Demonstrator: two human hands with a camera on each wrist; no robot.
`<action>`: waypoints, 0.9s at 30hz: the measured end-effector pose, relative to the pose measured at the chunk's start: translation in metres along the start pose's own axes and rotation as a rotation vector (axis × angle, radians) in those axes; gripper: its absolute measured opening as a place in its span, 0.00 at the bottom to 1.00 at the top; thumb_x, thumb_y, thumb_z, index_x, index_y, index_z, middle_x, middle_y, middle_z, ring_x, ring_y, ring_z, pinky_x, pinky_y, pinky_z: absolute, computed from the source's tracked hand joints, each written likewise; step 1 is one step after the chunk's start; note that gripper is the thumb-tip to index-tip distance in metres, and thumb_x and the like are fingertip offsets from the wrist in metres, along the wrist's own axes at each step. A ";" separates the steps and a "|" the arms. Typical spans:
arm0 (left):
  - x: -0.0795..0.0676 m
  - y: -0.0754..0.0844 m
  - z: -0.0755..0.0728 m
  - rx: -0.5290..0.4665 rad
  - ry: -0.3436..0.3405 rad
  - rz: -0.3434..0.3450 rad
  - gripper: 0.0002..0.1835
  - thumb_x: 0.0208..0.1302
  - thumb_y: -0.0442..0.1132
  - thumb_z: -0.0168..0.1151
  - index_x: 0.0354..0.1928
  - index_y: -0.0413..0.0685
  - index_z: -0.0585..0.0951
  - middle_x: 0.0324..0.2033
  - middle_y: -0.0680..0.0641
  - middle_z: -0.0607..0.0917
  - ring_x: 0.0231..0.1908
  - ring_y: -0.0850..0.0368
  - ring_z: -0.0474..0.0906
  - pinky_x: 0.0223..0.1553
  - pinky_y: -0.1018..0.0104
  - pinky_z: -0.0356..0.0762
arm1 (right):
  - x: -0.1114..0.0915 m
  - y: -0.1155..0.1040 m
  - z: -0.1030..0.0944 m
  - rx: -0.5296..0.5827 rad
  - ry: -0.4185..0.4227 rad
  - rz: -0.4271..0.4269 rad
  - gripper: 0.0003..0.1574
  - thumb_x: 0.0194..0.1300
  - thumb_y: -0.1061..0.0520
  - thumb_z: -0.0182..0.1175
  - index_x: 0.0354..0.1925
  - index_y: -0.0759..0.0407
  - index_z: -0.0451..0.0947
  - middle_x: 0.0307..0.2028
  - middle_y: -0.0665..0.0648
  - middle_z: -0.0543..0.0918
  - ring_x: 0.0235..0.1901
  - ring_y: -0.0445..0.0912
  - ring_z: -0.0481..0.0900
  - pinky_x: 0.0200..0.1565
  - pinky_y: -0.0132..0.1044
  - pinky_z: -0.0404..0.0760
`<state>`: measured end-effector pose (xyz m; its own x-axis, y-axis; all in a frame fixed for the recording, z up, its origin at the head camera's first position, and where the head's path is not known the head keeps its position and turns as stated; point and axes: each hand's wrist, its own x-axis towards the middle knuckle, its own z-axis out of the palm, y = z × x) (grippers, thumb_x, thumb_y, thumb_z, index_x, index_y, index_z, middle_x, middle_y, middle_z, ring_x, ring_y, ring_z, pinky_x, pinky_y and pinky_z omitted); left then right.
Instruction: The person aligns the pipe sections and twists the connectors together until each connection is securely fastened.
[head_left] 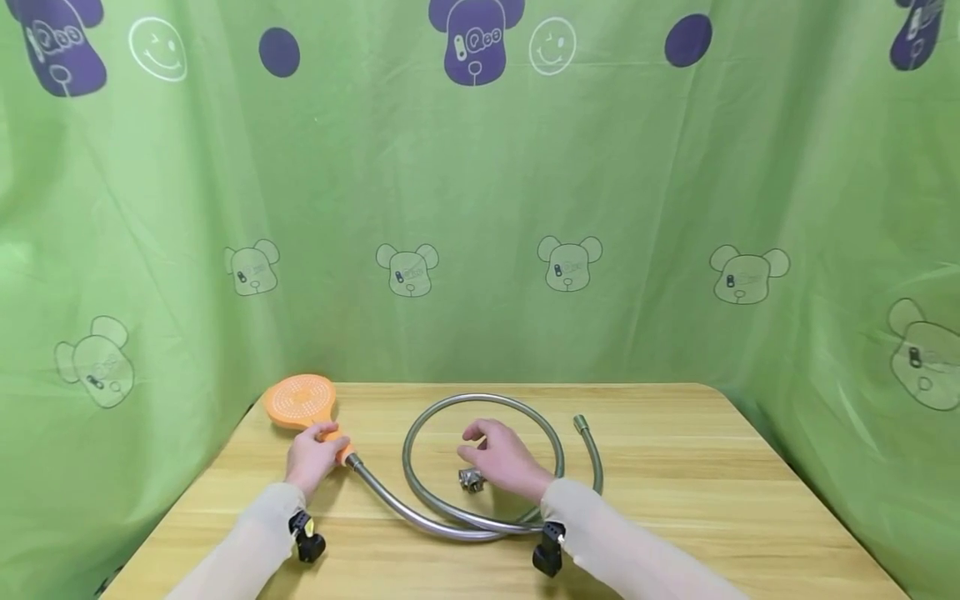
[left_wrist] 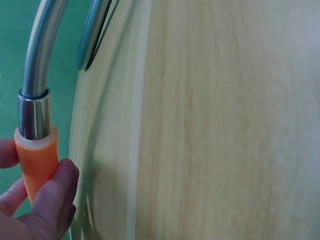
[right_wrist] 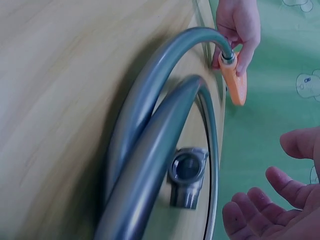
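Observation:
An orange shower head (head_left: 302, 398) lies at the far left of the table, its round spray face up. My left hand (head_left: 310, 460) grips its handle; in the left wrist view, thumb and fingers stand around the orange handle (left_wrist: 37, 162). A metal collar (left_wrist: 35, 116) joins the handle to a silver hose (head_left: 390, 502), which loops across the table. Over the loop hovers my right hand (head_left: 512, 463), fingers loosely bent and holding nothing. Close by it sits a small metal fitting (head_left: 469, 479), inside the loop. The right wrist view shows this fitting (right_wrist: 188, 172) with a round opening.
The hose's free end carries a metal nut (head_left: 581, 423), right of the loop. Beneath everything is a wooden table (head_left: 697, 492). Green curtains (head_left: 480, 192) printed with bears hang behind it and along both sides.

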<state>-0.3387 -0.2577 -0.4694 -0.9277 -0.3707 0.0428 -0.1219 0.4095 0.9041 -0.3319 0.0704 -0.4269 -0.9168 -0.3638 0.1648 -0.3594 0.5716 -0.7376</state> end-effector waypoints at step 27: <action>0.004 -0.005 0.002 -0.072 -0.060 -0.040 0.29 0.64 0.38 0.66 0.66 0.37 0.73 0.64 0.29 0.70 0.32 0.63 0.80 0.34 0.73 0.83 | -0.009 0.029 -0.028 -0.098 0.113 0.050 0.16 0.63 0.55 0.66 0.48 0.59 0.80 0.49 0.58 0.82 0.44 0.49 0.79 0.48 0.47 0.81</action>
<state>-0.3428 -0.2600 -0.4747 -0.9425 -0.3338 -0.0178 -0.1358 0.3336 0.9329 -0.3387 0.1112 -0.4314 -0.9456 -0.2515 0.2062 -0.3233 0.6577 -0.6803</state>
